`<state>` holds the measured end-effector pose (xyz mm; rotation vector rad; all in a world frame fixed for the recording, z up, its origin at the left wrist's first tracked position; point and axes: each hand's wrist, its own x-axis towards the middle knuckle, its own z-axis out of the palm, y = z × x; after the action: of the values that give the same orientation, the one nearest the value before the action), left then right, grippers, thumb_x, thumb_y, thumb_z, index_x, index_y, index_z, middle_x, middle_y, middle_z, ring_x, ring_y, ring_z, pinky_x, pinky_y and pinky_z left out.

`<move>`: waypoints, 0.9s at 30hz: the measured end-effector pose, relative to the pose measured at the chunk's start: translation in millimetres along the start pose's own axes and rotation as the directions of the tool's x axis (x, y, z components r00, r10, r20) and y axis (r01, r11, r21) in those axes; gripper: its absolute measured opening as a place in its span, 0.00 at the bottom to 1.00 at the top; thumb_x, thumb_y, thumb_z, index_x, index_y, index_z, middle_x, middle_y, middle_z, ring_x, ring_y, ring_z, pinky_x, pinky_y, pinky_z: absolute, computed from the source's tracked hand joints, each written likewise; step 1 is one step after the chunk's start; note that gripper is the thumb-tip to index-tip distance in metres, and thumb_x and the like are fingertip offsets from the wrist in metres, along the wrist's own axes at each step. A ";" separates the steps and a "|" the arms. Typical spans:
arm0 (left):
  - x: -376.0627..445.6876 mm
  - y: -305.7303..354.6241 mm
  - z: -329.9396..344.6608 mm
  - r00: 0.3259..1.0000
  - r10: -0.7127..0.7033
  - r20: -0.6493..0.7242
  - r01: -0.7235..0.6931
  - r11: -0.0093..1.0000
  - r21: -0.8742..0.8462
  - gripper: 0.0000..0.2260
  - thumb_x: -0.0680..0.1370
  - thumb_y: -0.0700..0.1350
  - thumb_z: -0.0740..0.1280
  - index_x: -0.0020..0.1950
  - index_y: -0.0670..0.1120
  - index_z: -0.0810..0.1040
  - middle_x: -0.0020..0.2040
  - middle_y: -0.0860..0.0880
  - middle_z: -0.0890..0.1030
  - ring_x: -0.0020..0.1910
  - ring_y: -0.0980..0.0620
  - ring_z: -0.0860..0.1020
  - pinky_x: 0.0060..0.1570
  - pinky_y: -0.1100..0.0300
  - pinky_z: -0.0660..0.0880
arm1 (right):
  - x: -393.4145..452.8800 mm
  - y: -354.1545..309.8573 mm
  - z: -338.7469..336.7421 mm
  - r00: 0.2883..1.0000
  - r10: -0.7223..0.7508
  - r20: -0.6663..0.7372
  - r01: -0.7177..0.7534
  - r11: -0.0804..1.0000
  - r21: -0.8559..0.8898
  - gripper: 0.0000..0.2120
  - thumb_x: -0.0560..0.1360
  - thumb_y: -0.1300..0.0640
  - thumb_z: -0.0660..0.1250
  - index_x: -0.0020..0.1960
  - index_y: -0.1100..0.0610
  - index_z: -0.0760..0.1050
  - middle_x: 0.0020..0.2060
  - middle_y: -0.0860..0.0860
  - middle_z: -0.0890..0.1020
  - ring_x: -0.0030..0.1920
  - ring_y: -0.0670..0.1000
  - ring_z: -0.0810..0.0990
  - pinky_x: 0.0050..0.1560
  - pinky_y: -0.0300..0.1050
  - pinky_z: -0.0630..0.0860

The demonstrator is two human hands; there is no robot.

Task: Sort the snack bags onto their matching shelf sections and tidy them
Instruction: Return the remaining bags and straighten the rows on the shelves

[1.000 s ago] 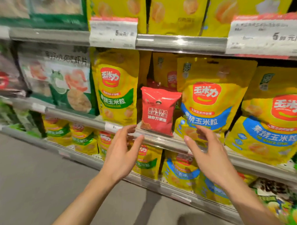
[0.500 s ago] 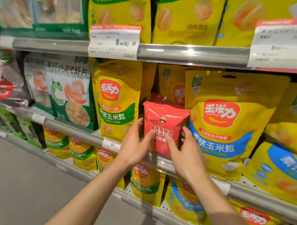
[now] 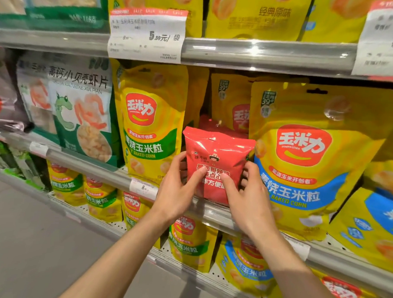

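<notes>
Gripping red bag (image 3: 215, 149) above shelf edge (image 3: 213, 211)

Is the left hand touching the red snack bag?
Touching. In the head view the left hand lays its thumb on the front of the red snack bag.

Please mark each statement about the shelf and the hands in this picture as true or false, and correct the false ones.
1. Both hands hold the red bag. True.
2. The red bag stands between yellow corn bags. True: a green-banded bag on its left, a blue-banded bag on its right.
3. The left hand grips a price tag. False: it grips the red bag.
4. The right hand hangs idle. False: it holds the red bag.
</notes>
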<state>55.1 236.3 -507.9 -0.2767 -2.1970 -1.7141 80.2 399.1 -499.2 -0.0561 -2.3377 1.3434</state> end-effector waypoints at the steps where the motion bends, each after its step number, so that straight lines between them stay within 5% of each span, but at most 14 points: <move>1: -1.9 2.0 -1.8 1.000 0.003 -0.010 -0.003 1.000 -0.008 0.24 0.80 0.55 0.71 0.74 0.53 0.70 0.58 0.62 0.81 0.57 0.67 0.80 0.56 0.65 0.80 | -1.0 -1.2 -1.7 1.000 -0.011 0.005 0.011 1.000 0.015 0.23 0.80 0.46 0.69 0.70 0.49 0.67 0.63 0.47 0.82 0.62 0.51 0.82 0.61 0.59 0.81; 4: -5.4 11.8 -8.1 1.000 0.014 -0.024 -0.015 1.000 -0.027 0.24 0.79 0.56 0.71 0.72 0.54 0.70 0.64 0.53 0.81 0.60 0.60 0.81 0.60 0.56 0.81 | -3.7 -9.8 -7.4 0.999 -0.042 0.015 0.041 0.997 0.069 0.22 0.78 0.43 0.69 0.68 0.48 0.68 0.62 0.46 0.82 0.62 0.51 0.82 0.61 0.59 0.81; 6: -9.1 20.7 -14.4 0.999 0.032 -0.030 -0.034 0.997 -0.063 0.23 0.78 0.57 0.72 0.72 0.55 0.71 0.63 0.55 0.82 0.58 0.63 0.81 0.57 0.60 0.81 | -5.2 -17.6 -11.7 0.997 -0.072 0.018 0.070 0.993 0.099 0.24 0.78 0.41 0.69 0.69 0.47 0.68 0.62 0.46 0.82 0.64 0.51 0.81 0.63 0.59 0.80; 9: -17.4 28.3 -28.7 1.000 0.013 -0.012 -0.014 0.995 -0.101 0.23 0.76 0.64 0.72 0.69 0.58 0.76 0.61 0.56 0.83 0.60 0.59 0.82 0.60 0.54 0.80 | -9.5 -28.3 -19.3 0.994 -0.104 0.039 0.095 0.978 0.187 0.22 0.78 0.45 0.71 0.69 0.47 0.71 0.61 0.43 0.83 0.62 0.46 0.82 0.62 0.52 0.81; 11: -25.0 28.5 -37.8 0.999 -0.047 0.026 0.050 0.988 -0.144 0.21 0.73 0.67 0.71 0.63 0.60 0.80 0.61 0.52 0.83 0.61 0.52 0.83 0.60 0.45 0.81 | -15.7 -34.9 -23.1 0.991 -0.103 0.091 0.076 0.962 0.262 0.18 0.78 0.50 0.73 0.67 0.49 0.75 0.58 0.42 0.85 0.58 0.40 0.83 0.58 0.42 0.81; 15: -43.4 23.3 -43.1 0.966 -0.221 0.133 0.255 0.899 -0.357 0.18 0.74 0.62 0.74 0.61 0.57 0.80 0.59 0.48 0.86 0.55 0.46 0.86 0.48 0.37 0.84 | -31.1 -40.3 -16.4 0.970 -0.044 0.238 -0.038 0.944 0.327 0.10 0.80 0.57 0.71 0.60 0.50 0.78 0.56 0.46 0.87 0.56 0.42 0.85 0.57 0.41 0.82; 18: -53.0 16.4 -43.7 0.960 -0.274 0.051 0.273 0.883 -0.381 0.20 0.73 0.59 0.75 0.61 0.52 0.79 0.55 0.48 0.88 0.54 0.45 0.87 0.52 0.36 0.83 | -34.8 -35.5 -7.8 0.963 0.014 0.268 -0.084 0.964 0.252 0.11 0.80 0.53 0.71 0.62 0.47 0.76 0.57 0.46 0.85 0.54 0.42 0.85 0.53 0.35 0.80; 21: -58.7 10.5 -51.3 0.951 -0.306 -0.048 0.261 0.875 -0.409 0.21 0.72 0.57 0.75 0.61 0.51 0.78 0.54 0.49 0.88 0.54 0.46 0.87 0.55 0.38 0.83 | -26.1 -30.6 -5.4 0.984 0.087 0.156 -0.104 0.989 0.106 0.24 0.81 0.43 0.68 0.73 0.53 0.72 0.60 0.48 0.83 0.56 0.45 0.83 0.51 0.35 0.77; 27: -62.9 5.9 -74.3 0.930 -0.332 -0.157 0.250 0.886 -0.390 0.24 0.70 0.60 0.76 0.61 0.51 0.77 0.55 0.49 0.87 0.53 0.48 0.87 0.52 0.41 0.84 | 6.2 -25.6 21.8 0.990 0.138 0.000 -0.137 0.982 -0.130 0.32 0.81 0.42 0.66 0.76 0.61 0.65 0.71 0.58 0.76 0.70 0.60 0.75 0.68 0.55 0.73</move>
<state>126.1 169.4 -510.5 0.1667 -1.8208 -2.1995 70.7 369.4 -485.1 -0.2559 -2.4646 1.2543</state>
